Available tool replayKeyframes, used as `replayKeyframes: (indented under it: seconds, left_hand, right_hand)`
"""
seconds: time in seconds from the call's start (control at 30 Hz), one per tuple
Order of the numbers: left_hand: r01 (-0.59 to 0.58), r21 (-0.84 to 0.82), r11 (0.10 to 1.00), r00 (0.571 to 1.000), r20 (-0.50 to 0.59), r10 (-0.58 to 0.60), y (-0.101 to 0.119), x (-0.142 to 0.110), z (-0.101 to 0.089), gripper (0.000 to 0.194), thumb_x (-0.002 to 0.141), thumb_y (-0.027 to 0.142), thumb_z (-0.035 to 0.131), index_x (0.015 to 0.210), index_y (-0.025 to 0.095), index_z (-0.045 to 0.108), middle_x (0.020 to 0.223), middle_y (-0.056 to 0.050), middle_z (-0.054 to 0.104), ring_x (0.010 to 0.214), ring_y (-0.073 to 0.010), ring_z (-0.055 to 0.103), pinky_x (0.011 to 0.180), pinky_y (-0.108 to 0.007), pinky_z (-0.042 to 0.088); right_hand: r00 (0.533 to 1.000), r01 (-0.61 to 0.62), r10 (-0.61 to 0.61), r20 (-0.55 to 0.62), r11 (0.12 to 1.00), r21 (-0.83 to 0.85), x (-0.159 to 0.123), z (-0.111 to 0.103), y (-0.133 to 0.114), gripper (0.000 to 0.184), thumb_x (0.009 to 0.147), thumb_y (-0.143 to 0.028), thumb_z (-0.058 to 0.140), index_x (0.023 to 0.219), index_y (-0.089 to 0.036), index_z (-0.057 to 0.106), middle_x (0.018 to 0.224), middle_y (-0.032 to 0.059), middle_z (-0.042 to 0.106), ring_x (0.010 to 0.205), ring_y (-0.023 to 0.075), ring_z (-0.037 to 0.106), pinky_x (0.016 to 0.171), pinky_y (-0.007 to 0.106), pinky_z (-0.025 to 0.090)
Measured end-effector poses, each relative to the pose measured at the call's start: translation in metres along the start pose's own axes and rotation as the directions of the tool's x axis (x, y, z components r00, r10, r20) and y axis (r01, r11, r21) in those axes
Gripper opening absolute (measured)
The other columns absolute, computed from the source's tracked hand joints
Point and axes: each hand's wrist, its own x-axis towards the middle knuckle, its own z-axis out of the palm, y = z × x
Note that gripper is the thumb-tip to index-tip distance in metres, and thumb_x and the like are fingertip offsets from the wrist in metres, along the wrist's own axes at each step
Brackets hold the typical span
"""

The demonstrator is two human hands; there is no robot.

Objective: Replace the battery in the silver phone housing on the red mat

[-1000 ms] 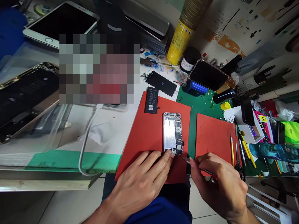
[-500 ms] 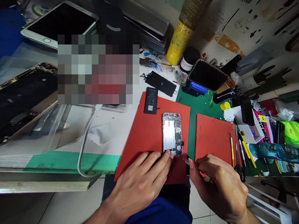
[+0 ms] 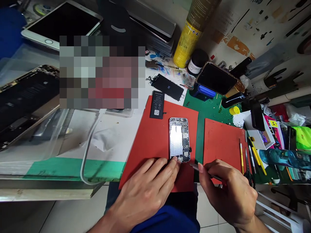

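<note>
An opened phone (image 3: 178, 139) lies on the red mat (image 3: 148, 139), its silvery back shell and circuit board showing. My left hand (image 3: 150, 184) rests at its lower end, fingers stretched out and fingertips touching the bottom edge; the thumb is hidden. Pinched in the fingers of my right hand (image 3: 228, 191) is a slim metal tool with a ribbed neck (image 3: 195, 167). Its fine tip points at the phone's lower right corner, slightly apart from it. Above the phone, a black phone battery (image 3: 156, 105) lies on the mat.
Beyond the battery lies a dark screen panel (image 3: 167, 86). Scissors (image 3: 249, 173) and several pen-like tools rest beside a second red mat (image 3: 221, 139). A propped phone (image 3: 217, 78) and a yellow spray can (image 3: 186, 45) stand behind. A white cable (image 3: 87, 155) hangs at left.
The tool's tip has drawn back a little to the right, away from the phone's bottom edge, along with my right hand's fingers. My left hand and the phone have stayed put.
</note>
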Motion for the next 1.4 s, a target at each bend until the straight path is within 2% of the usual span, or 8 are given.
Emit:
replayKeyframes:
  seconds: [0.23,0.37,0.43,0.67,0.87,1.03,1.17,1.4]
  left_hand:
    - [-0.005,-0.005,1.000,1.000,0.005,0.006,-0.0007,0.0006,-0.0010,0.037,0.096,0.005,0.064,0.132,0.007,0.073,0.134,-0.011,0.077,0.108,-0.0319,0.064,0.093,-0.049,0.050]
    - [-0.009,-0.005,1.000,1.000,0.005,0.009,-0.0004,0.0001,-0.0015,0.037,0.097,0.005,0.063,0.133,0.006,0.073,0.133,-0.011,0.077,0.108,-0.0321,0.063,0.093,-0.049,0.048]
    - [-0.006,-0.006,1.000,1.000,0.010,0.006,-0.0002,-0.0007,-0.0014,0.036,0.097,0.006,0.064,0.133,0.006,0.073,0.134,-0.011,0.077,0.108,-0.0321,0.063,0.093,-0.049,0.048]
    - [0.000,-0.013,1.000,1.000,0.007,0.000,0.0000,-0.0010,0.0003,0.032,0.097,0.007,0.066,0.128,0.006,0.075,0.134,-0.011,0.077,0.109,-0.0317,0.063,0.093,-0.049,0.049]
    - [0.005,-0.032,0.999,1.000,-0.011,-0.005,0.0006,-0.0015,0.0008,0.026,0.096,0.005,0.065,0.118,0.007,0.078,0.133,-0.012,0.077,0.107,-0.0318,0.063,0.092,-0.049,0.050]
    - [0.005,-0.030,1.000,1.000,-0.014,-0.005,0.0005,-0.0020,0.0001,0.026,0.095,0.006,0.065,0.117,0.009,0.079,0.134,-0.011,0.077,0.107,-0.0312,0.064,0.091,-0.049,0.051]
    - [0.011,-0.023,1.000,1.000,-0.024,-0.012,0.0005,0.0000,0.0002,0.025,0.096,0.006,0.063,0.114,0.010,0.080,0.131,-0.012,0.078,0.106,-0.0303,0.066,0.091,-0.048,0.052]
    - [0.014,-0.036,0.999,1.000,-0.009,-0.014,0.0007,0.0003,0.0002,0.020,0.097,0.006,0.063,0.107,0.011,0.080,0.132,-0.011,0.078,0.106,-0.0310,0.065,0.092,-0.048,0.050]
  right_hand:
    - [1.000,0.031,-0.031,0.003,0.999,0.013,-0.0010,-0.0008,0.0014,0.019,0.100,-0.009,0.068,0.097,-0.022,0.055,0.068,-0.0053,0.067,0.053,0.0099,0.058,0.051,0.024,0.047]
    - [0.995,0.060,-0.065,0.069,0.996,0.070,-0.0029,-0.0046,0.0043,0.016,0.099,-0.007,0.067,0.103,-0.020,0.059,0.084,0.0010,0.074,0.070,0.0139,0.070,0.062,0.027,0.055]
    - [0.993,0.063,-0.070,0.092,0.995,0.077,-0.0026,-0.0063,0.0053,0.016,0.098,-0.006,0.066,0.106,-0.019,0.060,0.088,0.0029,0.075,0.075,0.0147,0.071,0.065,0.028,0.057]
    - [0.993,0.084,-0.088,0.080,0.995,0.054,0.0009,-0.0061,0.0045,0.019,0.098,-0.004,0.072,0.099,-0.019,0.059,0.072,-0.0033,0.065,0.058,0.0105,0.055,0.055,0.028,0.045]
    - [0.983,0.137,-0.152,0.102,0.981,0.140,0.0052,-0.0085,0.0026,0.018,0.098,0.001,0.064,0.097,-0.017,0.061,0.078,0.0025,0.067,0.067,0.0141,0.058,0.059,0.031,0.047]
    - [0.983,0.146,-0.155,0.096,0.984,0.100,0.0050,-0.0073,0.0042,0.022,0.097,0.000,0.068,0.093,-0.020,0.060,0.068,-0.0039,0.057,0.058,0.0118,0.047,0.055,0.031,0.041]
    - [0.981,0.123,-0.140,0.133,0.984,0.131,0.0054,-0.0054,0.0045,0.020,0.098,-0.002,0.066,0.094,-0.020,0.059,0.073,-0.0019,0.060,0.062,0.0128,0.051,0.057,0.031,0.042]
    - [0.980,0.130,-0.145,0.135,0.986,0.108,0.0055,-0.0054,0.0056,0.021,0.102,-0.006,0.064,0.091,-0.022,0.056,0.071,-0.0037,0.056,0.062,0.0122,0.047,0.058,0.030,0.041]
